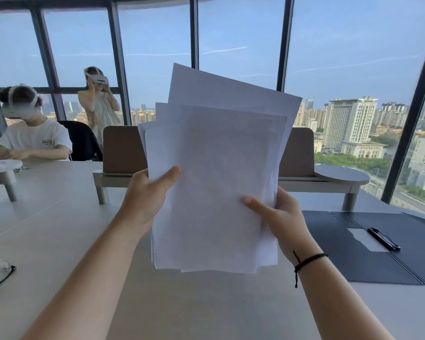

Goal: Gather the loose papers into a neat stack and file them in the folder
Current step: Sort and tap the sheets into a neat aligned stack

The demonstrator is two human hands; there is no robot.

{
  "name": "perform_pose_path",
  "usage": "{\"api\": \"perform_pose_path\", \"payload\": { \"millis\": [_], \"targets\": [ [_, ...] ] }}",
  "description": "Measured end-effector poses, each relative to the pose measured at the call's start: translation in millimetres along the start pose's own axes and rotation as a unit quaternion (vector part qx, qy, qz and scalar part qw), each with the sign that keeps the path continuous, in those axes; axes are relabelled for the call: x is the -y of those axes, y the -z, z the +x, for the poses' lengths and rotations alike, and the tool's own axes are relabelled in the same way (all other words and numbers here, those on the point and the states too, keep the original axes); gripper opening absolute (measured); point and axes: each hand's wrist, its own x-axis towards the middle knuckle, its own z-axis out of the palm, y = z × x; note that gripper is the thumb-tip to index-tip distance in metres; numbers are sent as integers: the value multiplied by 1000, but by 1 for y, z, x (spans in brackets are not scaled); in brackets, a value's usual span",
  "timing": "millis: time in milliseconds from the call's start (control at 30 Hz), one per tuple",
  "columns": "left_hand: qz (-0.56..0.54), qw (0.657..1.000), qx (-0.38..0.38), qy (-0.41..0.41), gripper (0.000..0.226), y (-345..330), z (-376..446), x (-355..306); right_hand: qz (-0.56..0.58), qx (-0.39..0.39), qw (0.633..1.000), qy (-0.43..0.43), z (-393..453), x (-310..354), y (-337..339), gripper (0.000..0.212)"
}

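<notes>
Both hands, left hand (145, 195) and right hand (284, 217), grip the uneven papers (214, 182); better tap the bottom edges on the bench (59, 217) to align them.

You face tall windows (243, 45) with dark frames, blue sky and city towers outside. A pale table (59, 217) spans the room, brown divider panels (123, 148) mid-table, a black chair (84, 141) behind left. Daylight throughout.
</notes>
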Motion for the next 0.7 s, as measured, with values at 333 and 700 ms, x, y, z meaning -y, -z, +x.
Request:
{"api": "perform_pose_path", "payload": {
  "millis": [333, 700],
  "targets": [
    [-4, 999, 31, -39, 27, -1, -6, -7, 13, -26, 999, 45, -2, 12, -8, 25],
    [-13, 994, 90, -52, 50, -2, 4, -14, -2, -14, 993, 115, 7, 40, -24, 35]
  ]
}}
